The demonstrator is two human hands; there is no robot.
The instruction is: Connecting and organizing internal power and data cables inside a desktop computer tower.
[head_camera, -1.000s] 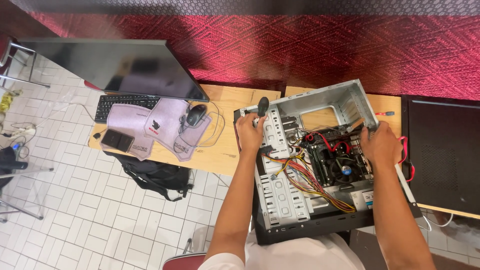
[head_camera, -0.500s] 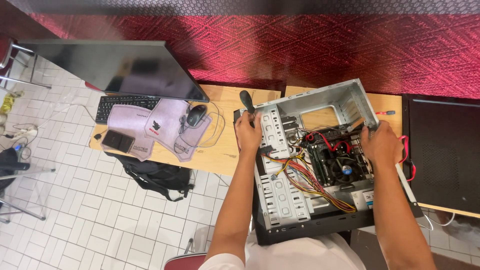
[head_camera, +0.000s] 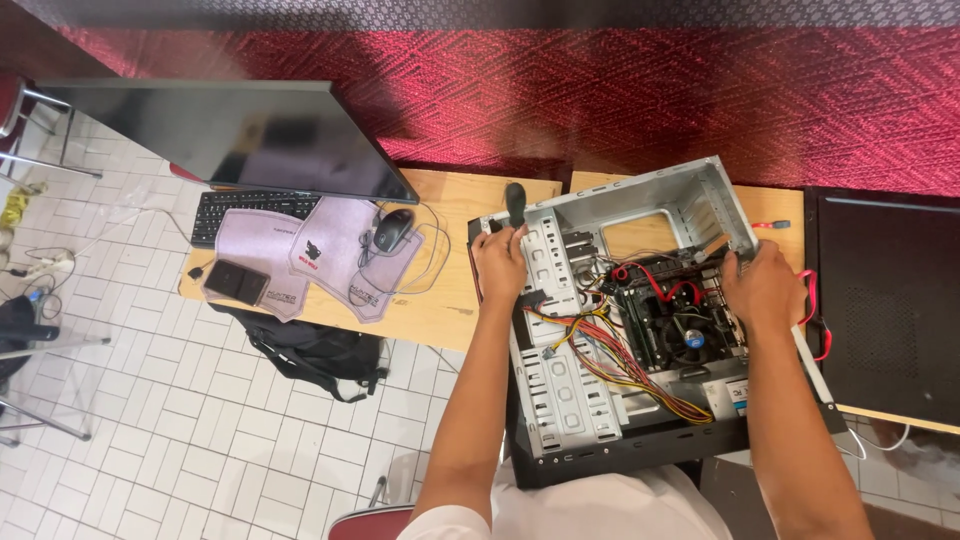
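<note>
Two hands at an opened computer case (head_camera: 690, 190), lying on its side at the near edge of a wooden bench (head_camera: 450, 300).

Far left: one dark monitor (head_camera: 250, 135), one black keyboard (head_camera: 240, 203), two grey mouse pads (head_camera: 255, 245), one mouse (head_camera: 393, 230), one small black pouch (head_camera: 236, 282); below on the tiled floor, one black backpack (head_camera: 315, 350).

Left hand (head_camera: 498, 265) at the case's left front corner, grip clenched on one screwdriver (head_camera: 515, 203), black handle standing clear above the knuckles.

Inside the case: one bundle of yellow, red and black wires (head_camera: 610, 350) draped across the drive bay, one processor fan (head_camera: 690, 335) on the board.

Right hand (head_camera: 765, 290) on the case's right wall, fingers curled over the edge; cannot tell whether that grip grasps anything. Beside it, one red cable (head_camera: 812, 300); far right, one black side panel (head_camera: 890, 310).

Likely risks: screwdriver tip slipping onto the board or nicking a wire; sharp sheet-metal edges under both palms; case overhanging the bench, so liable to tip under a heavy push.
</note>
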